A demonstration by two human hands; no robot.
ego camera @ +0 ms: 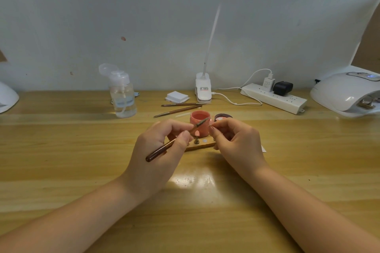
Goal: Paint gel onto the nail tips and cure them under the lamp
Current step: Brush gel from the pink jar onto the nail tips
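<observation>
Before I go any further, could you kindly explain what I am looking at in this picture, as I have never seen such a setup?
This is one view from a camera worn on a person's head, looking down at a wooden desk. No machine works here, only two bare hands. The left hand has a brush in its grip; the right hand pinches something too small to tell. Between them stands an open pink gel pot. At the far right sits the white curing lamp.

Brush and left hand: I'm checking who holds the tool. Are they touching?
Touching. The head view shows the left hand gripping the brush, its fingers curled round the handle, the bristle end pointing toward the pink gel jar.
</observation>
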